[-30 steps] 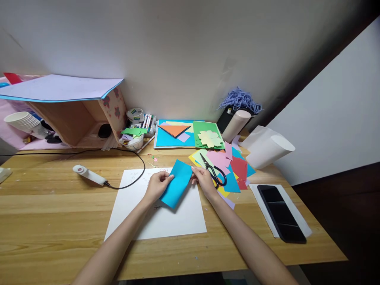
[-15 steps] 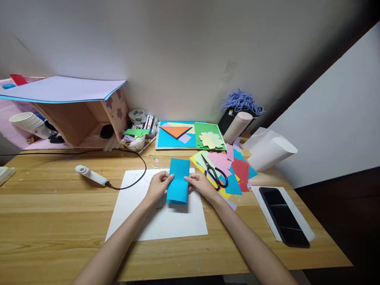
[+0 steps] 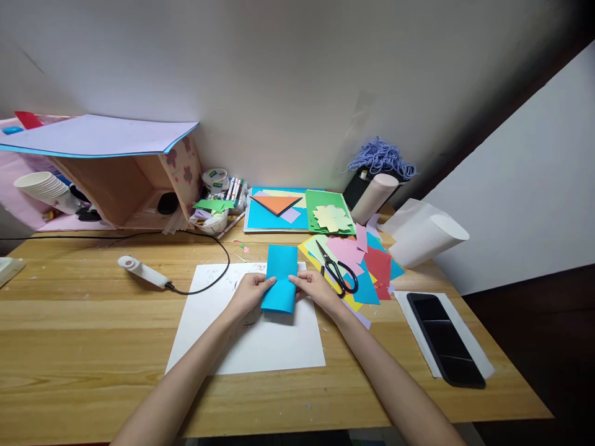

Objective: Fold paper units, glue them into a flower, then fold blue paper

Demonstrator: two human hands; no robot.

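Note:
A narrow piece of blue paper is held above the white sheet, its near end curved over like a fold. My left hand pinches its left edge, thumb on top and fingers underneath. On the opposite edge my right hand grips in the same way, thumb over the paper. Just right of that hand lie black-handled scissors, blades parted, on a heap of coloured paper scraps.
Left of the sheet rests a white corded tool, its black cable looping behind. A phone lies at the right. Along the wall stand a box, markers, a stack of coloured paper and a white paper roll.
My left thumb has slid further inward over the blue paper. The paper's near end has moved up slightly and looks flatter. My right hand has barely moved.

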